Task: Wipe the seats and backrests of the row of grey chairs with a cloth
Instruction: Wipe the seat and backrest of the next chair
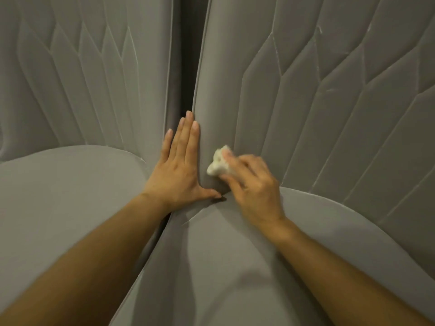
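Two grey quilted chairs stand side by side. The right chair's backrest (pixel 317 95) rises above its seat (pixel 235 267); the left chair's backrest (pixel 82 85) and seat (pixel 66 196) fill the left half. My left hand (pixel 181 165) lies flat with straight fingers on the left edge of the right backrest, its thumb down at the seat crease. My right hand (pixel 254 187) grips a small crumpled white cloth (pixel 220 164) and presses it to the lower left of that backrest, just right of my left hand.
A narrow dark gap (pixel 188 55) runs between the two backrests. Stitched seams fan out across both backrests. My two bare forearms cross the seats from the bottom of the view.
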A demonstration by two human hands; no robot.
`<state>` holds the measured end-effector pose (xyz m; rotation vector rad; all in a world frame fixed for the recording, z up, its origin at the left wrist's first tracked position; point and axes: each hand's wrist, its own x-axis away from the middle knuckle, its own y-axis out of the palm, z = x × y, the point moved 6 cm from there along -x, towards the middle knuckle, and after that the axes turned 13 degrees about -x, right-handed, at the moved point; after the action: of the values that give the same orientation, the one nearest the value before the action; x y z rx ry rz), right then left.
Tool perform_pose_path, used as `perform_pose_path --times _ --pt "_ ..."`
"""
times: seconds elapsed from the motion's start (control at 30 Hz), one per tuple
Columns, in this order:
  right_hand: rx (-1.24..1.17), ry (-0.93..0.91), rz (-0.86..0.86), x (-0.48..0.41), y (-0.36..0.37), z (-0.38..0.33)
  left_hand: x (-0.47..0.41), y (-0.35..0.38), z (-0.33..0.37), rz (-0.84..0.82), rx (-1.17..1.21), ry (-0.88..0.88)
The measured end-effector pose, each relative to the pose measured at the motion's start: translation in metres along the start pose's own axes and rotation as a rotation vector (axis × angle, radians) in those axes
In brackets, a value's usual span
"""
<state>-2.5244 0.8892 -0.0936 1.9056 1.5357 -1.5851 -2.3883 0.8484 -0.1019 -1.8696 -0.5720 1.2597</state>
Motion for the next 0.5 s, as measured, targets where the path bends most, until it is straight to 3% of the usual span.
perform_pose_path --times 0.13,0.17,0.23,0.33,0.5 --pt "-0.009 0.06 0.405 -0.082 -0.051 -0.005 -0.017 -0.014 -0.004 -0.03 -0.051 0.012" --pt "0.005 0.062 0.432 -0.107 -0.059 -0.002 -0.028 -0.021 -0.005 -0.016 -0.062 0.011" --pt "0.076 0.106 0.342 -0.133 -0.056 0.005 -0.052 -0.033 -0.006 0.008 -0.08 0.035" --pt "0.183 0.112 0.226 -0.101 -0.035 0.013 -0.071 -0.037 -0.003 -0.003 -0.118 0.092" --pt "0.103 0.088 0.113 -0.078 -0.038 0.017 -0.073 -0.04 -0.002 -0.019 -0.171 0.094"
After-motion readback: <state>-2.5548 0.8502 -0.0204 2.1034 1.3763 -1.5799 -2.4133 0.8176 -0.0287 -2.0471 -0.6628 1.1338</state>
